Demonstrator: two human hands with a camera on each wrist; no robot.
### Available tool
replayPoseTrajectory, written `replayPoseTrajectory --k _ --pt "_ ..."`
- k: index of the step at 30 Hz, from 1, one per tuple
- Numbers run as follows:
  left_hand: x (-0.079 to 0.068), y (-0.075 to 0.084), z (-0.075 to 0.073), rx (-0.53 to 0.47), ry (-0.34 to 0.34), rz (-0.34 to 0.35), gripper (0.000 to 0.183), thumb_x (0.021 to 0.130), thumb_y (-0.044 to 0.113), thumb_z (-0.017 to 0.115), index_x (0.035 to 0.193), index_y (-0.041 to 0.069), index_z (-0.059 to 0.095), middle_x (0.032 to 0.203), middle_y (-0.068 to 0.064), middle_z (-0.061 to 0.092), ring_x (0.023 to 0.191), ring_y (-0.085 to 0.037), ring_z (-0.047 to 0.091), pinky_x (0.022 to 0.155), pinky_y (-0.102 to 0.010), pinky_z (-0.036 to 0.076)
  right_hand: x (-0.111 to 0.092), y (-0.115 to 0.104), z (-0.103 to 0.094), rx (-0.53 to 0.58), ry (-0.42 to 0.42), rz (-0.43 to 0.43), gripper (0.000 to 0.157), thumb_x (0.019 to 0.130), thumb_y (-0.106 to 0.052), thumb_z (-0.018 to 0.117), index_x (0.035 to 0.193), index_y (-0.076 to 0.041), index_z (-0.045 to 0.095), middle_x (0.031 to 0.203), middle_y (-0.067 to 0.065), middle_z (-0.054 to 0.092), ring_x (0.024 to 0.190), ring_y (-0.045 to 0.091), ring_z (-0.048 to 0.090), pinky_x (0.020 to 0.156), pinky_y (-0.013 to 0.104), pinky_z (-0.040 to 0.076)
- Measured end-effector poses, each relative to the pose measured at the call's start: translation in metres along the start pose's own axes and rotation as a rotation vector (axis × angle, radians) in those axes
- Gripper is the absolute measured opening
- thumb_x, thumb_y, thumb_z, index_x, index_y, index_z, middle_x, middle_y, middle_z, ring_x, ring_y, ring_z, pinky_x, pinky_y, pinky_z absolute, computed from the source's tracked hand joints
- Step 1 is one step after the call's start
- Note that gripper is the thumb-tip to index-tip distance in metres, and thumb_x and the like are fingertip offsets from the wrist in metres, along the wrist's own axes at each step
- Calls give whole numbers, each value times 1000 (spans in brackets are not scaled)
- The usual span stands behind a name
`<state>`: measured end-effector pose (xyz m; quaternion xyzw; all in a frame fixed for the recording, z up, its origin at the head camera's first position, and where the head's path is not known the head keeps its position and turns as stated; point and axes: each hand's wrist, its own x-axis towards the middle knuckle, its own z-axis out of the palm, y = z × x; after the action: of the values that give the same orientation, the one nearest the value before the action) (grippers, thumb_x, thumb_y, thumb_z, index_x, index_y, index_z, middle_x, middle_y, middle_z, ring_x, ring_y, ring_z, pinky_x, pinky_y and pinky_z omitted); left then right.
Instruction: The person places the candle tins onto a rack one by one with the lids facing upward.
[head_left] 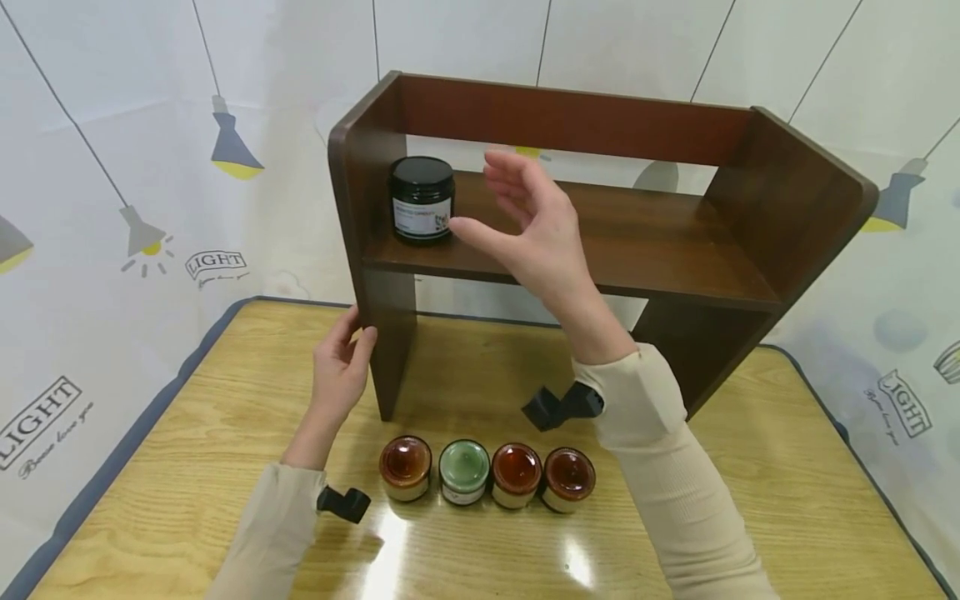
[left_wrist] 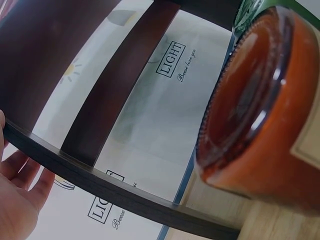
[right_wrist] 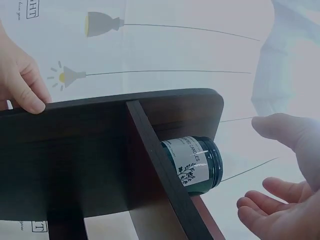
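A dark candle jar (head_left: pixel 422 200) with a black lid and white label stands at the left end of the upper board of a dark brown wooden shelf (head_left: pixel 622 242). Just right of the jar, my right hand (head_left: pixel 536 225) is spread with thumb and fingers apart, holding nothing; the right wrist view shows a gap between this hand (right_wrist: pixel 285 175) and the jar (right_wrist: pixel 192 165). My left hand (head_left: pixel 341 367) rests its fingers and thumb on the front edge of the shelf's left side panel, low down. In the left wrist view its fingers (left_wrist: pixel 37 185) lie along that panel.
In front of the shelf, a row of glass candle jars stands on the wooden table (head_left: pixel 225 417): an amber jar (head_left: pixel 405 468), a green jar (head_left: pixel 464 472), a red-brown jar (head_left: pixel 516 475) and a darker one (head_left: pixel 568 479). A lamp-printed white sheet (head_left: pixel 285 167) hangs behind.
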<state>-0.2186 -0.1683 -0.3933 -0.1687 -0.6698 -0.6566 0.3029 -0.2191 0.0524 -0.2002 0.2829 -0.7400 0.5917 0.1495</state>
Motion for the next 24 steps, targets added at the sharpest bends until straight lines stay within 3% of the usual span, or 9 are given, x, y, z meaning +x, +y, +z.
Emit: replayPoseTrajectory --k 8,14,24 --pt "-1 1 0 -3 -9 3 31 91 -11 48 121 -19 48 111 13 58 105 -7 54 84 -18 48 -11 1 -1 25 16 -91 60 75 1 76 128 4 48 125 12 53 115 15 50 101 31 39" --pt "-1 0 0 -1 -6 13 31 92 -10 49 122 -18 49 111 14 59 106 -7 54 84 -17 48 -22 -1 -3 51 -1 -114 57 75 5 73 126 9 48 124 14 53 115 19 51 101 36 39" --pt "-1 1 2 11 6 25 30 90 -13 48 119 -19 49 109 16 59 104 -6 55 82 -16 48 -42 -4 -10 86 -27 -122 55 75 10 71 125 8 49 123 15 54 114 21 52 99 33 42"
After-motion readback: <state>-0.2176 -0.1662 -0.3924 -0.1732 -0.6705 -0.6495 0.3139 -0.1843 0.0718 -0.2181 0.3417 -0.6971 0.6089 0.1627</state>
